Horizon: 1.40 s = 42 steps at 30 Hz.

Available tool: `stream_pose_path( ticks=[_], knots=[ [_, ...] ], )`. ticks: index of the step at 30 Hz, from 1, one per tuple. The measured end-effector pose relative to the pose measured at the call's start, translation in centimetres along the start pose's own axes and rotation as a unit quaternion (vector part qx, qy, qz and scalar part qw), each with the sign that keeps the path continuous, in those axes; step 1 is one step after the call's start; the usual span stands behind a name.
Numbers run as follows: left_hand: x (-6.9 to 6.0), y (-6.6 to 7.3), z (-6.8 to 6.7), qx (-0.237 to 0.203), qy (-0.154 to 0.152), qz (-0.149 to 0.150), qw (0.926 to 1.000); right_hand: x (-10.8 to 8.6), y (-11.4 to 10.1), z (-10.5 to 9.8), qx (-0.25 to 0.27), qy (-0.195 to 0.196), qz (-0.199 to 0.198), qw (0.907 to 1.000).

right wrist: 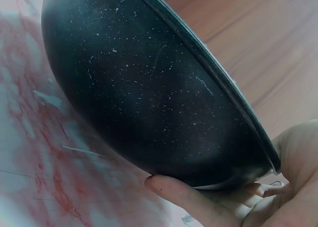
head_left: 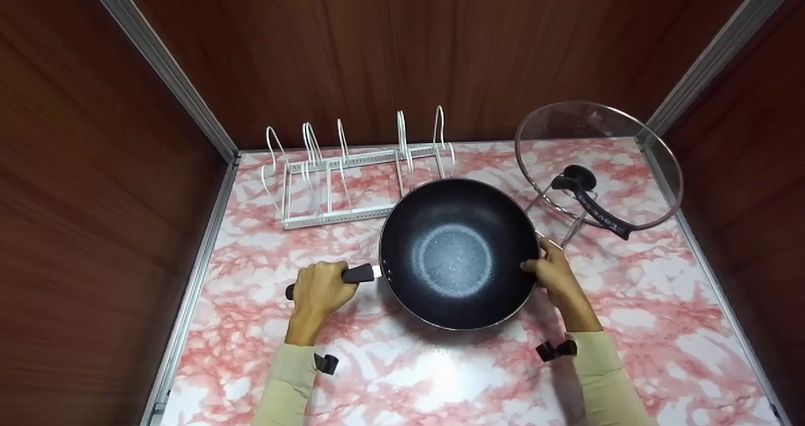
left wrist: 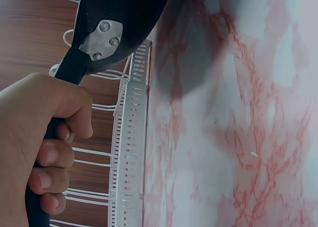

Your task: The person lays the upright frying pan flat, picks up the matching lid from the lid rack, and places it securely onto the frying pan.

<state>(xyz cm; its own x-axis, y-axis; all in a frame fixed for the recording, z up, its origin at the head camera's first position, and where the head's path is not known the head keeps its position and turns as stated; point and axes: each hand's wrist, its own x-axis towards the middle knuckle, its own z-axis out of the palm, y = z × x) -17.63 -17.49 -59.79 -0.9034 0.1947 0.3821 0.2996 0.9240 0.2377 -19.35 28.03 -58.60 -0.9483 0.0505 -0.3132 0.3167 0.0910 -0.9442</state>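
Note:
A black wok (head_left: 454,259) with a pale speckled centre is held off the tabletop, its inside facing up. My left hand (head_left: 322,287) grips its black handle (head_left: 358,274), with the fingers wrapped round it in the left wrist view. At the opposite rim my right hand (head_left: 555,274) pinches the wok, thumb over the inside edge and fingers beneath. From the right wrist view the wok's dark speckled outer wall (right wrist: 144,93) shows, with a finger (right wrist: 184,197) under it. Marbled tabletop appears beneath the wok's wall there.
Behind the wok stands a white wire rack (head_left: 339,215) with several upright loops, partly hidden by it. To the right, a glass lid (head_left: 629,162) with a black handle (head_left: 597,209) leans on a wire stand (head_left: 573,229). Wood-grain panels (head_left: 377,48) enclose the red-and-white marbled table (head_left: 251,338).

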Motion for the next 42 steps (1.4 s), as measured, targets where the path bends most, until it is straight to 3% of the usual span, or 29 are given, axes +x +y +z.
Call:
stream_pose_path(
  ticks=[11,18,42],
  knots=[
    [-0.2,-0.3,0.3,-0.003,-0.015,-0.005,0.9999,0.0,0.8,0.3,0.004,0.002,0.017,0.9998],
    [-0.2,-0.4,0.4,-0.004,-0.004,0.006,1.0000,0.0,1.1,0.3,0.019,-0.002,0.028,0.9994],
    [-0.3,-0.7,0.8,-0.002,-0.008,0.011,0.9999,-0.2,1.3,0.8,0.009,0.013,0.025,0.9996]
  ],
)
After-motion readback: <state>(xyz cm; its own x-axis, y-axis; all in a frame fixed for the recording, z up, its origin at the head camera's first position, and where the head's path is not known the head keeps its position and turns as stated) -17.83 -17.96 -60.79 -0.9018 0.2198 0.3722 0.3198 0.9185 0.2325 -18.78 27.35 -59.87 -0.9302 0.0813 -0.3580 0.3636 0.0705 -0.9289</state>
